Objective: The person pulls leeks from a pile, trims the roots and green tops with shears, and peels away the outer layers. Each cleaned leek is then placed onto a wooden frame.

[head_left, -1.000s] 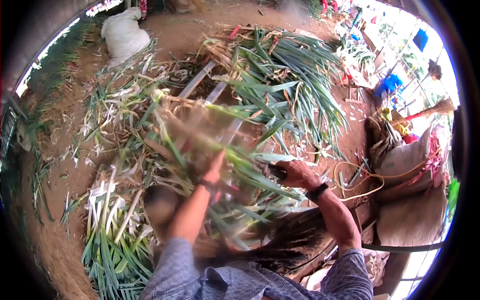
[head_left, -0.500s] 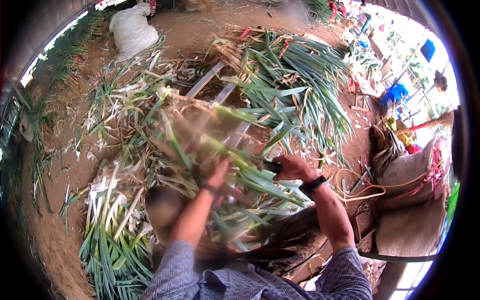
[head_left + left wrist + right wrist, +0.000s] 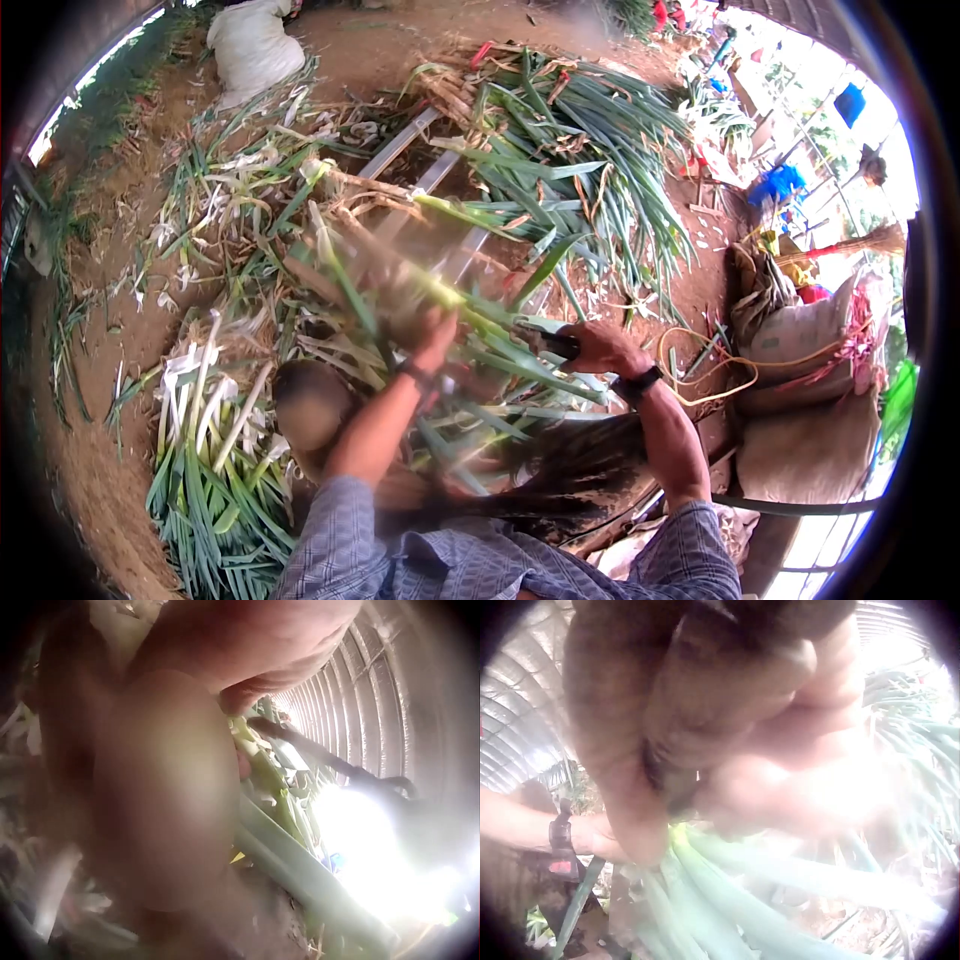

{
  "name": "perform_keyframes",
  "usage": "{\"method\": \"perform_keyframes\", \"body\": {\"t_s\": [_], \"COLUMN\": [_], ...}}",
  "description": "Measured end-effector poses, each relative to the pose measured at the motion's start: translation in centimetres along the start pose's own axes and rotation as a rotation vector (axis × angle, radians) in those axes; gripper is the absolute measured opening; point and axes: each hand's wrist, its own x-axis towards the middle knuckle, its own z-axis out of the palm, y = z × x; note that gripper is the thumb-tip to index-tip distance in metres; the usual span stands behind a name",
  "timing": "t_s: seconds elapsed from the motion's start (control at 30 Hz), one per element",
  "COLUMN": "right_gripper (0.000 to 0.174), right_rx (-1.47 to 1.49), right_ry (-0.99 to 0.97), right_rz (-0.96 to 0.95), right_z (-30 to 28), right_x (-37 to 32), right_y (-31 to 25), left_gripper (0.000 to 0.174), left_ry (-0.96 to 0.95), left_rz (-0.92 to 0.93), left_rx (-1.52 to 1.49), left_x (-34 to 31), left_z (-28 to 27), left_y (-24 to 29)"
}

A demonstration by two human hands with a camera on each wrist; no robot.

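Note:
In the head view my left hand [image 3: 432,338] grips a green leek stalk [image 3: 440,290]; its fingers are partly blurred. My right hand [image 3: 603,350], just to the right, is curled round the dark handle [image 3: 558,344] of a tool whose front end meets the leaves. The left wrist view shows my left hand [image 3: 247,645] close up, with a thin dark tool [image 3: 322,754] beside the stalk. In the right wrist view, the curled fingers of my right hand [image 3: 705,712] lie above long pale-green leaves [image 3: 727,907], near my left hand [image 3: 607,836].
A heap of leeks [image 3: 590,150] lies across metal rails [image 3: 400,143] ahead. Leeks with white stems [image 3: 215,480] are piled at lower left, near a blurred round object [image 3: 310,405]. Stuffed sacks [image 3: 810,400] and a yellow cord [image 3: 690,335] are on the right; a white sack [image 3: 255,50] stands far left.
The head view has shifted slightly. My right hand with the tool is a little farther right of my left hand, which stays at the stalk.

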Motion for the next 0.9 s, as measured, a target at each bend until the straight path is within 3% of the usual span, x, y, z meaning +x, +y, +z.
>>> {"method": "perform_keyframes", "body": {"t_s": [0.03,0.13,0.27,0.3,0.4,0.47,0.53,0.63,0.73,0.8,0.9], "right_gripper": [0.038,0.053,0.053,0.053,0.052,0.052,0.052,0.055,0.059,0.062,0.064], "right_rx": [0.019,-0.006,0.034,0.003,0.023,0.056,0.075,0.187,0.138,0.207,0.340], "right_ry": [0.003,-0.001,0.056,0.028,0.095,0.042,-0.025,0.001,-0.136,-0.128,-0.110], "right_rz": [-0.002,-0.068,-0.144,-0.121,-0.143,-0.159,-0.212,-0.243,-0.163,-0.166,-0.078], "right_z": [-0.1,0.9,1.4,1.7,1.7,1.6,0.6,-0.1,-0.5,0.1,-1.2], "right_x": [0.4,3.0,6.1,7.2,9.0,9.8,9.7,9.0,8.4,7.4,4.8], "right_y": [-0.5,-0.5,-1.8,-1.8,-2.7,-3.2,-4.3,-4.2,-2.2,-0.8,-0.5], "left_gripper": [0.023,0.023,0.024,0.025,0.027,0.025,0.024,0.022,0.024,0.024,0.023], "left_ry": [-0.013,0.011,-0.108,-0.117,-0.003,-0.020,-0.055,-0.191,-0.370,-0.473,-0.371], "left_rz": [-0.013,-0.153,-0.039,0.008,-0.151,-0.158,-0.210,-0.304,-0.462,-0.355,-0.078], "left_rx": [-0.039,-0.104,-0.078,-0.074,-0.185,-0.139,-0.135,-0.483,-0.464,0.096,0.630], "left_x": [0.2,-0.1,1.0,0.0,-0.3,0.3,0.5,-0.6,-2.6,-2.9,-3.4], "left_z": [0.0,0.4,-1.1,-0.8,-0.7,-0.9,-1.1,-1.2,-1.5,-1.0,-0.7], "left_y": [-0.1,1.0,-1.9,-0.6,-1.7,-2.1,-1.7,1.1,4.9,8.2,11.3]}}
